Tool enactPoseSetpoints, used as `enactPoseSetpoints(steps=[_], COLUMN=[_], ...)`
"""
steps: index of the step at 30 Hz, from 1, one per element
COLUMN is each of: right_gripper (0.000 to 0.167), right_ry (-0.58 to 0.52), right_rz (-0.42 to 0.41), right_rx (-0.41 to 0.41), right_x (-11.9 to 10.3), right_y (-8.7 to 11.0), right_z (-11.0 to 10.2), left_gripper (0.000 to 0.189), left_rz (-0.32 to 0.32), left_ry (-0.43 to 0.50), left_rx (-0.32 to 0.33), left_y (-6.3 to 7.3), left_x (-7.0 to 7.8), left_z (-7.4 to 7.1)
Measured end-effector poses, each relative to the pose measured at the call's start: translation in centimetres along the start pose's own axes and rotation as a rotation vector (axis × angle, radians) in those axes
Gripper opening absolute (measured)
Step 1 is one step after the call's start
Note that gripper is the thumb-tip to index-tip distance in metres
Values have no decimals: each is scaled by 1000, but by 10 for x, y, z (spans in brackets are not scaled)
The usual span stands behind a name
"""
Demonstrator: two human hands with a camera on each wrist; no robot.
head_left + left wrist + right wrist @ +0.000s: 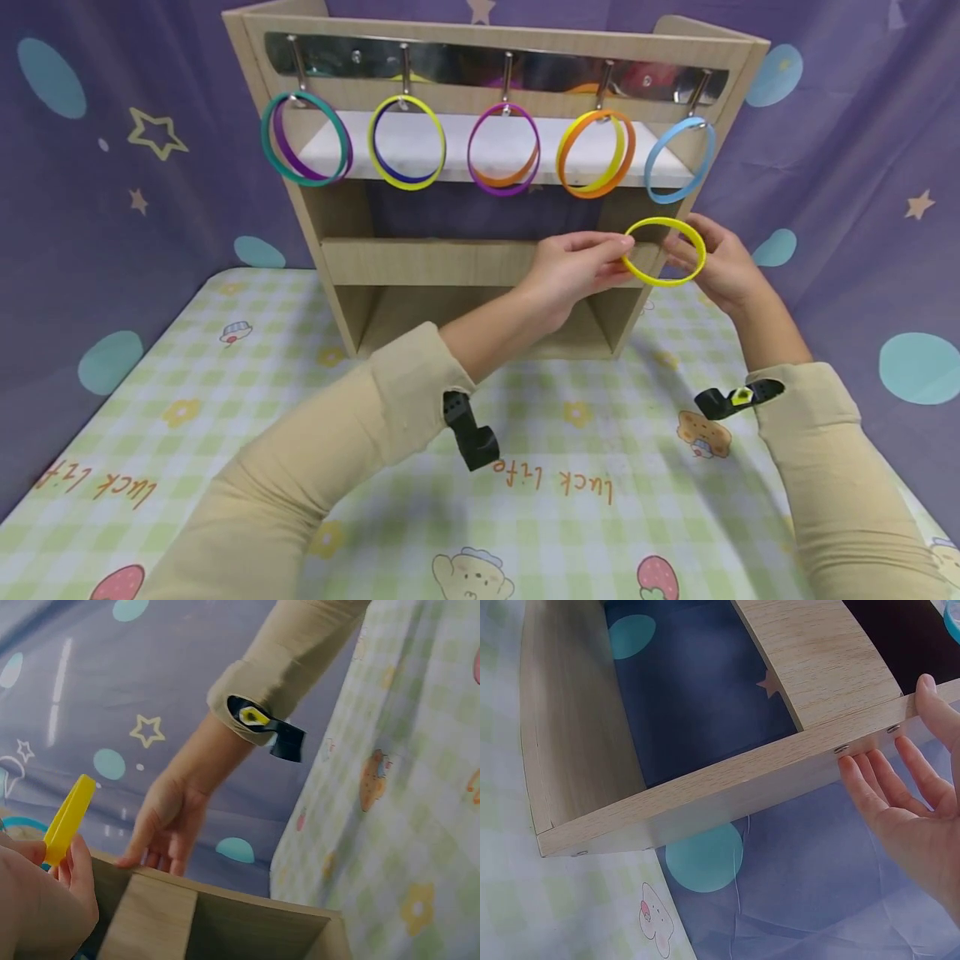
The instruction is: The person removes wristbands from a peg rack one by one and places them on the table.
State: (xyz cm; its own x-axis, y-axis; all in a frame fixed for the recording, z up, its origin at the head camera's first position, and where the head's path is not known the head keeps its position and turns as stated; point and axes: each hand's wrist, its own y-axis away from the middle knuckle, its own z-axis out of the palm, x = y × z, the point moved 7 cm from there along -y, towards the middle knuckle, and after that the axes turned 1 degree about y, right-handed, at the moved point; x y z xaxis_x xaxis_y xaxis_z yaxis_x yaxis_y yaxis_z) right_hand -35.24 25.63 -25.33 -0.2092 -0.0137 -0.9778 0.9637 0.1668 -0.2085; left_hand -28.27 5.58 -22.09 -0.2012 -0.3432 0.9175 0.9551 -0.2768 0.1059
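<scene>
My left hand [570, 273] pinches a yellow silicone wristband [663, 282] between thumb and fingers, in front of the right side of a wooden shelf unit [420, 262]. In the head view the band hangs below a light blue wristband [666, 199] on the rightmost hook. My right hand [727, 267] holds the unit's right side panel; the right wrist view shows its thumb [928, 697] on the front edge and its fingers [881, 776] against the outer face. The left wrist view shows the yellow wristband [69, 821] tilted nearly edge-on.
From a metal strip [465, 71] on the unit, hooks carry more wristbands: teal [264, 137] with purple, yellow [443, 146] with dark blue, purple [506, 192] with orange, and orange [631, 154] with yellow. A checked cloth [405, 517] covers the table. Purple curtains [135, 225] surround it.
</scene>
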Motion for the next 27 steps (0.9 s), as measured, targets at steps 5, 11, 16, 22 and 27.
enactPoseSetpoints(steps=[5, 11, 16, 22, 27], right_gripper=[21, 24, 22, 21, 24], right_ry=[-39, -34, -76, -106, -95], right_rz=[-16, -38, -49, -46, -49], right_rx=[-23, -56, -72, -70, -77], right_x=[-2, -2, -3, -2, -3], right_y=[2, 2, 2, 1, 1], right_z=[0, 3, 6, 6, 6], left_gripper=[25, 25, 27, 27, 28], left_rz=[-37, -85, -135, -169, -191], left_ry=[-9, -55, -104, -152, -223], left_rx=[15, 28, 34, 35, 39], left_y=[-2, -4, -5, -5, -7], left_x=[-14, -27, -38, -50, -63], left_z=[-10, -18, -26, -35, -40])
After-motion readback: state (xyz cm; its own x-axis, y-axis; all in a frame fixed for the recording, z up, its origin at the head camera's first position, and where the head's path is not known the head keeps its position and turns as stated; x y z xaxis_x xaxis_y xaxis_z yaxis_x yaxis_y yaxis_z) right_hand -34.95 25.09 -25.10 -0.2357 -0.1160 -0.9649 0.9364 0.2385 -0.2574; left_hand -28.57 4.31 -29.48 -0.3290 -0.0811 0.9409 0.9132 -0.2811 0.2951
